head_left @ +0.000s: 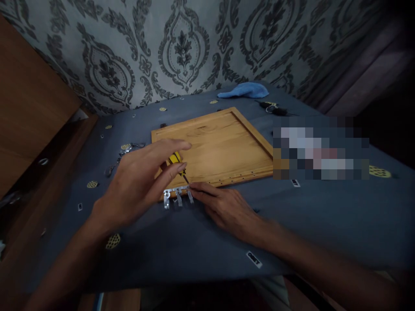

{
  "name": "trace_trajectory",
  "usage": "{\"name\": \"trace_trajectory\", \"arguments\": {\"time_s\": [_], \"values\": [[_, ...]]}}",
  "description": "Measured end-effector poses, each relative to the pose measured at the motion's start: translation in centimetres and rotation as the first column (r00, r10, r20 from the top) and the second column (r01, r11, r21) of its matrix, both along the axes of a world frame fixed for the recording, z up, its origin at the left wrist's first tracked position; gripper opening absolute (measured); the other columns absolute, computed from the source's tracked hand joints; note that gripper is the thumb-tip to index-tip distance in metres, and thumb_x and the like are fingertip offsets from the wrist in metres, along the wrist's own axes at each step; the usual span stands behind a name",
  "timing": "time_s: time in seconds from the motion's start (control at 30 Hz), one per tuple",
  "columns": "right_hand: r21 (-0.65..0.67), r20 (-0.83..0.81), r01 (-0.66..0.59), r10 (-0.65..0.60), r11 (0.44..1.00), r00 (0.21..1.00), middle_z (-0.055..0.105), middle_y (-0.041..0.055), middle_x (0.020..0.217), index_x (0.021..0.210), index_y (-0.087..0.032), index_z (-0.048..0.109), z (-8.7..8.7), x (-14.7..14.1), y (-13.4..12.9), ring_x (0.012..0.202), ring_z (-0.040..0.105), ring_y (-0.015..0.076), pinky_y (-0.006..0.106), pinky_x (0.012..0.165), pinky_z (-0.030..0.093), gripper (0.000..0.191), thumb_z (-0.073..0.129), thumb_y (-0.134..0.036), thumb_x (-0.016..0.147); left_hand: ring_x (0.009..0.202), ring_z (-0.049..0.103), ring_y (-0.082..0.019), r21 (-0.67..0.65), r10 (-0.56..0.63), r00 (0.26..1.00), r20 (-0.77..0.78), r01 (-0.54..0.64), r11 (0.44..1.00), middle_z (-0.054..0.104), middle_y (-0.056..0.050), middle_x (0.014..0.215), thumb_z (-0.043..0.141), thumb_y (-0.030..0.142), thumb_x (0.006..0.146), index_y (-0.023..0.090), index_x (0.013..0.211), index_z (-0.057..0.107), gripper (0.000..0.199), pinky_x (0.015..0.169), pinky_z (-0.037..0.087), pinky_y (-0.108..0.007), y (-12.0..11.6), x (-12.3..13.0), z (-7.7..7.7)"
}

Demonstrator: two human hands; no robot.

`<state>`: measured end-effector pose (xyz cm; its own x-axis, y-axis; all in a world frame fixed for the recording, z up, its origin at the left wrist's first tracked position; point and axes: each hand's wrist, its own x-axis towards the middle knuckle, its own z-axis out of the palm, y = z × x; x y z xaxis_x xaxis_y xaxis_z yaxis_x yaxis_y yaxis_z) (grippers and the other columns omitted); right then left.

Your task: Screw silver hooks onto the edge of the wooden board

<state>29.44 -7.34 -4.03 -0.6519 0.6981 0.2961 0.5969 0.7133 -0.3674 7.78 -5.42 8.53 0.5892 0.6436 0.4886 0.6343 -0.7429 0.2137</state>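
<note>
My left hand (136,179) is around a yellow and black screwdriver (175,158), its thumb and index finger stretched out along the handle. The shaft slants down to a row of metal hooks (179,196) at the near left edge of a wooden board (223,147). The board has a raised rim and a line of small dark holes along its near side. With fingertips pressed together, my right hand (231,207) touches the end of the hook row beside the screwdriver's tip. Part of the handle is hidden behind my left hand.
The board lies on a dark blue patterned cloth (201,255). Keys (126,150) lie to its left. Behind it are a blue cloth (248,90) and a black object (275,109). A blurred-out patch (319,149) is at right, wooden furniture (35,108) at left.
</note>
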Motion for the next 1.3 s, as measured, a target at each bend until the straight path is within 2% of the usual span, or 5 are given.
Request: {"name": "trace_trajectory", "arguments": {"time_s": [0.1, 0.3, 0.57, 1.0, 1.3], "values": [[-0.002, 0.003, -0.004, 0.004, 1.0, 1.0, 0.069, 0.0118, 0.141, 0.137, -0.018, 0.066, -0.02, 0.06, -0.01, 0.101, 0.077, 0.0266, 0.038, 0.077, 0.066, 0.058, 0.054, 0.003, 0.084, 0.085, 0.075, -0.016, -0.011, 0.042, 0.999, 0.018, -0.041, 0.999, 0.078, -0.006, 0.111, 0.061, 0.023, 0.101, 0.015, 0.125, 0.067, 0.026, 0.079, 0.059, -0.025, -0.15, -0.22, 0.27], [-0.011, -0.008, -0.012, 0.012, 1.0, 1.0, 0.068, 0.0132, 0.142, 0.139, -0.016, 0.065, -0.12, 0.09, 0.02, 0.104, 0.077, 0.028, 0.04, 0.08, 0.066, 0.058, 0.052, 0.003, 0.086, 0.102, 0.076, -0.018, 0.043, -0.008, 0.995, -0.097, 0.013, 0.999, 0.078, -0.009, 0.114, 0.058, 0.018, 0.102, 0.011, 0.121, 0.068, 0.022, 0.093, 0.058, -0.025, 0.25, -0.36, -0.09], [-0.009, 0.008, 0.0, 0.0, 1.0, 1.0, 0.068, 0.0116, 0.142, 0.139, -0.018, 0.066, -0.13, 0.04, -0.01, 0.103, 0.076, 0.0259, 0.036, 0.078, 0.065, 0.059, 0.052, 0.002, 0.085, 0.104, 0.076, -0.018, 0.04, -0.012, 0.996, -0.088, 0.015, 0.999, 0.078, -0.008, 0.115, 0.056, 0.019, 0.104, 0.013, 0.123, 0.066, 0.023, 0.096, 0.059, -0.026, 0.14, -0.12, -0.12], [-0.021, 0.006, -0.004, 0.004, 1.0, 1.0, 0.068, 0.0134, 0.141, 0.139, -0.018, 0.065, 0.25, -0.02, -0.15, 0.1, 0.077, 0.0273, 0.039, 0.075, 0.066, 0.058, 0.052, 0.003, 0.086, 0.106, 0.076, -0.018, 0.047, -0.029, 0.994, -0.108, 0.034, 0.998, 0.078, -0.007, 0.116, 0.056, 0.016, 0.103, 0.012, 0.122, 0.065, 0.021, 0.094, 0.059, -0.024, 0.15, 0.02, -0.1], [-0.007, 0.023, 0.005, -0.005, 1.0, 1.0, 0.068, 0.0117, 0.14, 0.139, -0.02, 0.066, 0.17, -0.05, -0.03, 0.097, 0.077, 0.0253, 0.035, 0.073, 0.064, 0.06, 0.054, 0.003, 0.084, 0.106, 0.076, -0.018, 0.028, -0.028, 0.995, -0.099, 0.031, 0.999, 0.078, -0.007, 0.118, 0.056, 0.018, 0.103, 0.014, 0.123, 0.065, 0.022, 0.096, 0.059, -0.026, -0.06, 0.21, 0.02]]}}
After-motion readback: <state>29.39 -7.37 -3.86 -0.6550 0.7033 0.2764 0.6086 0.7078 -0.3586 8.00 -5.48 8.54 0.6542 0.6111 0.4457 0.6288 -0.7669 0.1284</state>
